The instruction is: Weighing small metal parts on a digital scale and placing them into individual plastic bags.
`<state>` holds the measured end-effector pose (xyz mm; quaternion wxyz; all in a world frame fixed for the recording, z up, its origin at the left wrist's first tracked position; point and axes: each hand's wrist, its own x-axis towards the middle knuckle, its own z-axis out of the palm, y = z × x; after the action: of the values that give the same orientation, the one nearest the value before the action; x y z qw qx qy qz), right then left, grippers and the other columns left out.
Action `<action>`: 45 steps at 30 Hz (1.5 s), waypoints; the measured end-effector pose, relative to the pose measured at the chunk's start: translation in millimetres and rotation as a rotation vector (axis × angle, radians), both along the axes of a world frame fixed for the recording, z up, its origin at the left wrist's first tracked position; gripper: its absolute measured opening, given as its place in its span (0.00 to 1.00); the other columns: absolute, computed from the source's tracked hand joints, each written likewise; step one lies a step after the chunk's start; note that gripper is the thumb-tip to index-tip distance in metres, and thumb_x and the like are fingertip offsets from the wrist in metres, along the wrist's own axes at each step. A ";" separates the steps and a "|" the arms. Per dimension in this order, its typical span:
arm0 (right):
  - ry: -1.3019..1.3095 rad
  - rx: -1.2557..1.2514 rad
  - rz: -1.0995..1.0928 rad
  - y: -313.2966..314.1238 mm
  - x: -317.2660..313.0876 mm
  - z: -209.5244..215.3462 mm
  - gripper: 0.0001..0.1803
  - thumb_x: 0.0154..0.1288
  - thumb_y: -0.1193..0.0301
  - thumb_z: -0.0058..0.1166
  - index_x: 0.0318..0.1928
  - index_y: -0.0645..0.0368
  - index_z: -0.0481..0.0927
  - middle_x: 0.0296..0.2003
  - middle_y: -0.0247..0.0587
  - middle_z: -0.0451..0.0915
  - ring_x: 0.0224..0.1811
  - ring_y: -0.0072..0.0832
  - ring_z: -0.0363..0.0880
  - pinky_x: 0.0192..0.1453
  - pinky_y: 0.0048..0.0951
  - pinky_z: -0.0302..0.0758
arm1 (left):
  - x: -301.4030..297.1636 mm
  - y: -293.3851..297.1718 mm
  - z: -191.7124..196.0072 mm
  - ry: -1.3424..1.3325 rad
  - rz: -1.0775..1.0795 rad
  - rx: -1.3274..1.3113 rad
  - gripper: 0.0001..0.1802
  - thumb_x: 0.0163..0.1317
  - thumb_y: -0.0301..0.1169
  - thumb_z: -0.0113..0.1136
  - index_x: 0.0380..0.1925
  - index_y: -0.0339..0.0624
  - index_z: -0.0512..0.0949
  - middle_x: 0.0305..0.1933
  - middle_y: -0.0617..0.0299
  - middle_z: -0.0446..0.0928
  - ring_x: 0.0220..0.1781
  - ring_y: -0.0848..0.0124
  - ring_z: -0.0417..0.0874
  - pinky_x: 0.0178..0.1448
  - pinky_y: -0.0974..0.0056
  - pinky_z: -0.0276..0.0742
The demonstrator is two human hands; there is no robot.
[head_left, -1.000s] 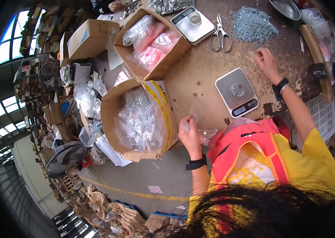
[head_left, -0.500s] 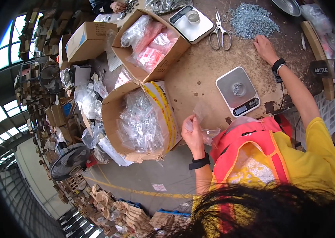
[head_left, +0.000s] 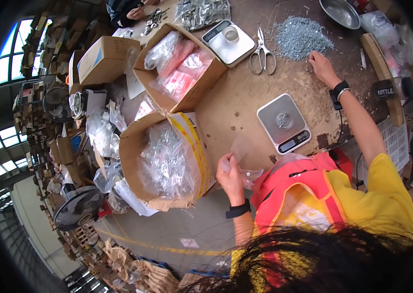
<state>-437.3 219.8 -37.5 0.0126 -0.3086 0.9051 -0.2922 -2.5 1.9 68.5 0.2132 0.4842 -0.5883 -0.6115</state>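
My left hand [head_left: 230, 178] is closed on a clear plastic bag [head_left: 249, 177], with a few small bits of metal seemingly inside it. At the near edge of a pile of small silvery metal parts [head_left: 304, 36], probably screws, rests my right hand [head_left: 321, 67]. Its fingers are curled together, and whatever they may hold is hidden. Between the two hands stands a white digital scale [head_left: 271, 116] bearing a small heap of the same parts [head_left: 283, 120]. An open carton [head_left: 190, 183] left of my left hand is full of filled clear bags [head_left: 165, 161].
Farther back are scissors [head_left: 263, 56], a second scale [head_left: 240, 49] with a round container, and a metal bowl [head_left: 340, 13]. Another carton [head_left: 206, 85] holds red and clear bags. A wooden bar [head_left: 382, 73] lies at the right. A co-worker's hand [head_left: 135, 13] handles metal pieces at far left.
My view has shifted slightly, so the table appears lower and more to the left. My left hand keeps the bag; my right hand stays at the pile's edge with its fingers curled.
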 end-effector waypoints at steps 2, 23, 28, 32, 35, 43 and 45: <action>-0.378 -0.053 -0.172 -0.1 0.5 10.6 0.05 0.70 0.76 0.53 0.40 0.63 0.72 0.31 0.53 0.79 0.39 0.50 0.82 0.42 0.44 0.75 | 0.9 0.0 -0.2 -0.023 0.023 0.007 0.07 0.72 0.27 0.63 0.44 0.35 0.82 0.28 0.68 0.76 0.24 0.81 0.71 0.28 0.73 0.68; -0.304 -0.076 0.232 -33.0 88.7 80.0 0.07 0.61 0.78 0.57 0.41 0.61 0.80 0.33 0.46 0.82 0.36 0.41 0.85 0.41 0.38 0.80 | 2.8 2.0 -3.8 -0.065 0.012 -0.014 0.08 0.72 0.29 0.64 0.44 0.35 0.83 0.25 0.70 0.75 0.23 0.82 0.71 0.28 0.73 0.67; -0.514 -0.170 0.464 -28.9 159.1 96.6 0.12 0.59 0.78 0.62 0.44 0.60 0.81 0.34 0.43 0.82 0.36 0.36 0.84 0.42 0.33 0.80 | -2.6 4.1 -11.2 -0.054 -0.001 -0.024 0.08 0.71 0.28 0.64 0.44 0.35 0.82 0.26 0.69 0.75 0.23 0.82 0.72 0.28 0.73 0.68; -0.470 -0.102 0.444 -25.1 182.0 94.7 0.27 0.55 0.77 0.69 0.57 0.58 0.78 0.50 0.47 0.80 0.49 0.41 0.83 0.54 0.37 0.80 | -1.5 3.6 -10.2 -0.052 -0.046 -0.088 0.07 0.71 0.26 0.62 0.44 0.35 0.82 0.29 0.68 0.77 0.26 0.82 0.73 0.30 0.72 0.70; -0.134 -0.119 0.484 -28.7 198.1 90.5 0.47 0.47 0.75 0.74 0.70 0.57 0.66 0.61 0.52 0.71 0.65 0.52 0.69 0.72 0.46 0.69 | 2.6 3.0 -13.8 -0.070 -0.057 -0.113 0.07 0.70 0.26 0.62 0.44 0.34 0.82 0.30 0.68 0.78 0.28 0.81 0.74 0.32 0.71 0.72; -0.133 -0.119 0.422 -31.0 208.8 61.5 0.47 0.48 0.75 0.73 0.70 0.59 0.65 0.59 0.52 0.73 0.63 0.52 0.70 0.72 0.46 0.69 | 17.0 6.9 -27.3 -0.127 0.014 -0.243 0.07 0.68 0.28 0.64 0.39 0.35 0.78 0.29 0.64 0.77 0.29 0.76 0.76 0.36 0.65 0.76; -0.136 -0.110 0.405 -29.3 209.8 60.5 0.46 0.49 0.75 0.73 0.70 0.59 0.66 0.59 0.52 0.72 0.63 0.52 0.71 0.72 0.46 0.69 | 18.8 7.4 -24.3 -0.133 0.033 -0.187 0.08 0.68 0.29 0.64 0.36 0.37 0.75 0.27 0.63 0.76 0.27 0.74 0.76 0.35 0.65 0.75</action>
<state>-227.5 190.5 23.0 0.1151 -0.4637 0.8046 -0.3526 16.3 9.3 44.2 0.2279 0.5116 -0.6474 -0.5169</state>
